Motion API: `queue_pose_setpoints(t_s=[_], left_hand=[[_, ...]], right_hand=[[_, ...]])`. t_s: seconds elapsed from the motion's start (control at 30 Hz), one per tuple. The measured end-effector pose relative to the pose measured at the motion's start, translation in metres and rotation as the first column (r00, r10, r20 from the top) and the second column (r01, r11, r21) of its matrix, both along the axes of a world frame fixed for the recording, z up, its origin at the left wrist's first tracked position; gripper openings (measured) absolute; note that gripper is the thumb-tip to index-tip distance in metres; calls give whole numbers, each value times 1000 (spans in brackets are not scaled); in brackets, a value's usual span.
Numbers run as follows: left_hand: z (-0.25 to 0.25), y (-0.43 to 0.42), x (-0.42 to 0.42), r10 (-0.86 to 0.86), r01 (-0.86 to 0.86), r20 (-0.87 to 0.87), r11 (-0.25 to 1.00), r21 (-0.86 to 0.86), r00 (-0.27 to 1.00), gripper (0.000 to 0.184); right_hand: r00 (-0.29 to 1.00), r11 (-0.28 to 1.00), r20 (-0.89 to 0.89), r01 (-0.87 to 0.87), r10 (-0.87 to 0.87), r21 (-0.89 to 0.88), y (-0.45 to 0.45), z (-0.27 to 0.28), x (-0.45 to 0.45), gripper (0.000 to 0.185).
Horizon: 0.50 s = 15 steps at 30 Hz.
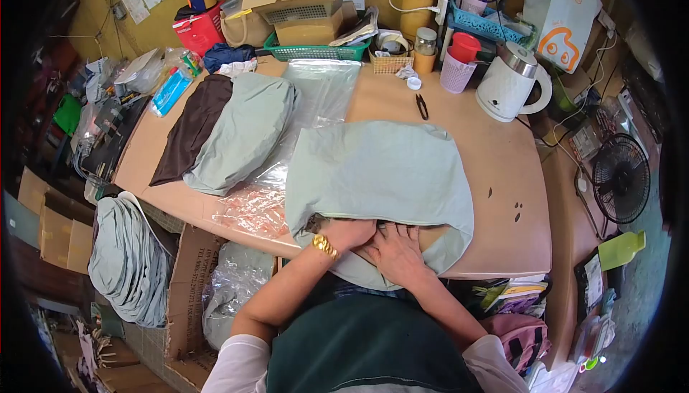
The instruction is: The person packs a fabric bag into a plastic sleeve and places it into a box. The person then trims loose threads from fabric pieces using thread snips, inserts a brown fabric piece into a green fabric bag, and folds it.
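A pale green cloth piece point(380, 170) lies on the tan table point(502, 178), with an opening along its near edge. At this opening my left hand point(349, 234) has its fingers curled at the cloth's edge; whether it grips anything is hidden. Beside it, my right hand point(398, 253) lies flat with its fingers spread, close to the fingers of the left. The near part of the cloth hangs over the table edge. To the left are another pale green piece point(247, 131), a dark brown cloth point(197, 124) and clear plastic sheets point(316, 95).
Small black snips point(421, 106), a white kettle point(507, 83) and a pink cup point(457, 71) stand or lie at the back right. Behind is a green basket point(316, 52). A cloth stack point(125, 267) and a cardboard box point(188, 296) are at lower left.
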<state>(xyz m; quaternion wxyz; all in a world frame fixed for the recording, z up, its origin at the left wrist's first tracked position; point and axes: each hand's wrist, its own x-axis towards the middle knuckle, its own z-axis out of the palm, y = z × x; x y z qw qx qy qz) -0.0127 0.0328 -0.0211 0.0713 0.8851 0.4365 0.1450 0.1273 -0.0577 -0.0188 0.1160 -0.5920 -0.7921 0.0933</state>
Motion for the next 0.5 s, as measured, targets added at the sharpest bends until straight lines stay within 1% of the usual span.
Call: queue_pose_setpoints(t_s=[0.07, 0.1, 0.17, 0.2, 0.23, 0.27, 0.3, 0.37, 0.4, 0.47, 0.5], left_hand=[[-3, 14, 1, -59, 55, 119, 998, 30, 991, 43], [-4, 21, 1, -65, 62, 118, 998, 30, 991, 43], [-6, 30, -1, -55, 17, 324, 993, 121, 944, 53], [-8, 39, -2, -60, 12, 374, 991, 130, 925, 54], [-10, 49, -4, -62, 12, 409, 992, 123, 910, 56], [-13, 60, -5, -63, 18, 430, 994, 109, 901, 57], [-17, 70, -6, -58, 29, 438, 997, 74, 897, 58], [-23, 80, -9, -51, 55, 438, 998, 4, 897, 61], [-28, 79, -11, -51, 75, 437, 997, -37, 898, 62], [-20, 58, -7, -54, 98, 368, 990, -101, 928, 65], [-13, 41, -3, -61, 82, 252, 994, -71, 966, 65]], right_hand=[[995, 997, 72, -64, 67, -45, 0, 6, 1, 60], [996, 997, 72, -58, 61, -45, 0, 9, 2, 60], [999, 997, -31, -39, 37, -70, -1, 12, 2, 63], [999, 997, -31, -36, 34, -71, -1, 8, 4, 63], [978, 1000, -208, 11, -11, -1, -2, -1, 4, 64], [923, 996, -381, 71, -44, 58, -3, -6, 5, 65], [922, 996, -383, 76, -50, 53, -4, -8, 7, 65], [989, 995, -147, 26, -11, 101, -5, -7, 10, 60], [989, 995, -147, 33, -19, 94, -7, -5, 10, 60], [1000, 1000, 5, 18, -18, -19, -7, 9, 10, 59], [1000, 999, 2, 26, -26, -26, -4, 8, 11, 59]])
